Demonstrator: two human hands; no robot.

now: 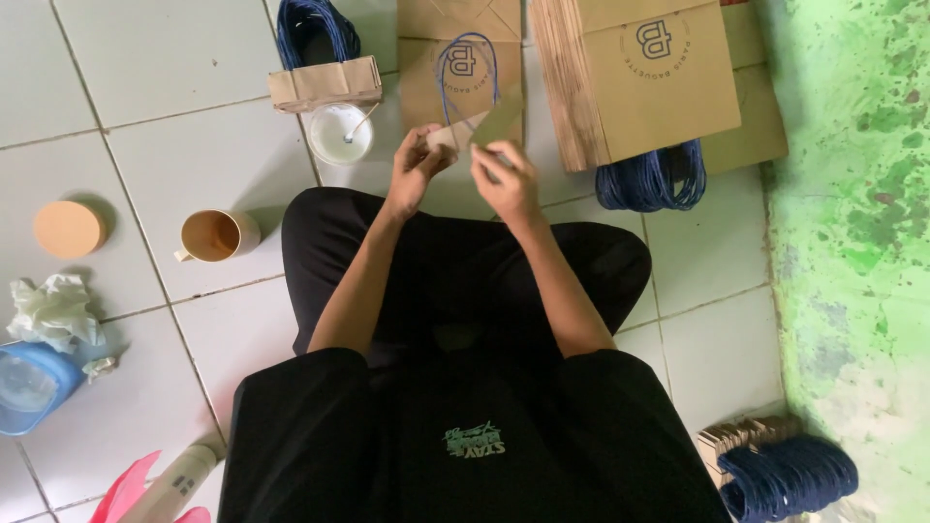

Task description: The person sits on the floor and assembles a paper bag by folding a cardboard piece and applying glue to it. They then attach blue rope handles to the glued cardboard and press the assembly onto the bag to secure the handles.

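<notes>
I sit cross-legged on a white tiled floor in black clothes. My left hand (417, 167) and my right hand (506, 179) meet in front of me, both pinching a small brown paper strip (481, 126). A loop of blue cord (467, 73) rises from the strip over a flat brown paper bag (418, 87) lying just beyond my hands. A white cup of glue (339, 134) with a stick in it stands to the left of my left hand.
A tall stack of brown paper bags (639, 77) lies ahead on the right, with blue cord bundles (651, 179) at its near edge. Folded brown strips (325, 85), a mug (218, 235), a round lid (68, 229), crumpled tissue (53, 310) and a blue container (29, 387) sit left. Green wall right.
</notes>
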